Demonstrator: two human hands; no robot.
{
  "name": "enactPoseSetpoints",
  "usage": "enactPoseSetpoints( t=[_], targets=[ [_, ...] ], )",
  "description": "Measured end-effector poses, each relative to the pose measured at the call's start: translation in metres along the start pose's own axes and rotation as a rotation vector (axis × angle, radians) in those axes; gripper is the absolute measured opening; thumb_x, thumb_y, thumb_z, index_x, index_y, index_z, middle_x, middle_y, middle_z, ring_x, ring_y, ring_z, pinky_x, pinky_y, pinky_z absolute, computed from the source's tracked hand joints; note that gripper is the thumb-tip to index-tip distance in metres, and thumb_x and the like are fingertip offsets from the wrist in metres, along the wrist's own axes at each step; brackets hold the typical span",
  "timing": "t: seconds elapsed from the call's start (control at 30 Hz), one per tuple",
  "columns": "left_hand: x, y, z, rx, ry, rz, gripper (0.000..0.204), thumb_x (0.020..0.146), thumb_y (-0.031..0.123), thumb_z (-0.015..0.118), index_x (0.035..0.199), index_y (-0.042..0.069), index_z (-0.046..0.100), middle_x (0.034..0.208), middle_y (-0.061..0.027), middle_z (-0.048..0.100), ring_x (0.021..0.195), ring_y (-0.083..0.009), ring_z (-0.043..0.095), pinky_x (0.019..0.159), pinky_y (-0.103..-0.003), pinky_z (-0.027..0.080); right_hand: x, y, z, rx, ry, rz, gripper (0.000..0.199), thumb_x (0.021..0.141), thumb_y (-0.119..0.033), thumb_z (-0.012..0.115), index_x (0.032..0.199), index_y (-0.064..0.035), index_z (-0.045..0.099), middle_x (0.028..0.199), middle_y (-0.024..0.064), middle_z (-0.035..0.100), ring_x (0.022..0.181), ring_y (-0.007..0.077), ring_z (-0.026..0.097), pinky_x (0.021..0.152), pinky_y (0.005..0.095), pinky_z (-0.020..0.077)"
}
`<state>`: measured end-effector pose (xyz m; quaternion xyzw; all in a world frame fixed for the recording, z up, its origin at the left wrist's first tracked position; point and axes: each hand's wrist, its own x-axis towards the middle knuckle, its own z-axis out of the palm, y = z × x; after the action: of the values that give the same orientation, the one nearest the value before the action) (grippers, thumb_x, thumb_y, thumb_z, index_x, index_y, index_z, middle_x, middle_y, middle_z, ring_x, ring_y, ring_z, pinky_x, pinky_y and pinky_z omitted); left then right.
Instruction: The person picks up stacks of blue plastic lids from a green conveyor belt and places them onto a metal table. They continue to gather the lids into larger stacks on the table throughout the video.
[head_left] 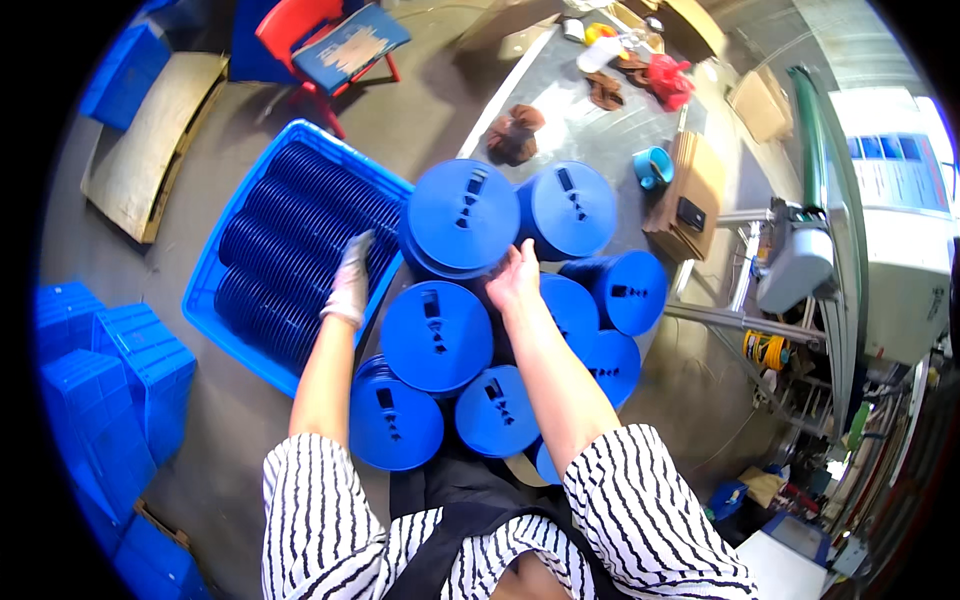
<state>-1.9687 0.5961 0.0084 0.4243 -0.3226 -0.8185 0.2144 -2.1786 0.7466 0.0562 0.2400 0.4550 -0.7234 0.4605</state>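
My left hand point(349, 283), in a pale glove, is over the near right side of a blue plastic crate point(222, 335). Its fingers are stretched out beside rows of dark blue discs point(280, 240) standing on edge in there. My bare right hand point(515, 277) has its fingers extended along the lower right edge of a tall stack of blue round discs point(462, 212). It touches or nearly touches that stack and grips nothing visible. Around it stand several more stacks, among them one behind to the right point(572, 208) and one nearer me point(436, 335). Their top discs carry dark slots.
The stacks stand on a grey table point(570, 110) holding brown gloves point(515, 133), a red bag point(668, 82), a turquoise mug point(652, 166) and flat cardboard point(690, 190). A red chair point(300, 30) is at far left, blue crates point(140, 370) at left, and a machine frame point(835, 250) at right.
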Motion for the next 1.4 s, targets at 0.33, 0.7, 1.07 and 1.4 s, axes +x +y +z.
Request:
enactPoseSetpoints(
  t=[0.33, 0.7, 1.07, 1.4],
  targets=[
    [-0.218, 0.023, 0.01, 0.151, 0.232, 0.484, 0.039, 0.093, 0.03, 0.044, 0.122, 0.005, 0.046, 0.119, -0.0104, 0.051, 0.112, -0.0196, 0.048, 0.097, -0.031, 0.036, -0.294, -0.033, -0.2, -0.572, -0.302, -0.397, 0.044, 0.091, -0.029, 0.05, 0.126, -0.0033, 0.044, 0.123, 0.0117, 0.051, 0.114, 0.022, 0.049, 0.097, 0.0349, 0.0356],
    [-0.545, -0.241, 0.308, 0.98, -1.207, 0.581, 0.034, 0.085, 0.018, 0.05, 0.117, 0.006, 0.05, 0.106, -0.0133, 0.057, 0.101, -0.0267, 0.054, 0.087, -0.035, 0.042, -0.702, 0.033, -0.568, 0.038, 0.6, -0.823, 0.023, 0.092, -0.024, 0.046, 0.101, -0.0034, 0.052, 0.052, -0.0028, 0.038, 0.047, 0.0069, 0.035, 0.046, 0.021, 0.0305],
    [-0.614, -0.33, 0.367, 2.053, -1.958, 0.629, 0.041, 0.077, 0.032, 0.057, 0.114, 0.014, 0.053, 0.101, -0.0105, 0.06, 0.094, -0.03, 0.058, 0.082, -0.041, 0.045, -0.864, -0.125, -0.432, -0.527, -0.637, -1.655, 0.033, 0.083, -0.028, 0.059, 0.108, -0.0081, 0.05, 0.047, 0.0001, 0.049, 0.037, 0.0078, 0.038, 0.042, 0.0237, 0.0295],
    [-0.53, -0.332, 0.377, 2.11, -1.339, 0.499, 0.036, 0.079, 0.033, 0.054, 0.109, 0.012, 0.054, 0.098, -0.0131, 0.059, 0.092, -0.0301, 0.058, 0.081, -0.041, 0.045, -0.796, -0.259, -0.381, -0.294, -1.217, -1.267, 0.021, 0.074, 0.0, 0.054, 0.095, -0.0057, 0.052, 0.043, 0.0022, 0.043, 0.034, 0.0095, 0.036, 0.038, 0.0205, 0.03]
  ],
)
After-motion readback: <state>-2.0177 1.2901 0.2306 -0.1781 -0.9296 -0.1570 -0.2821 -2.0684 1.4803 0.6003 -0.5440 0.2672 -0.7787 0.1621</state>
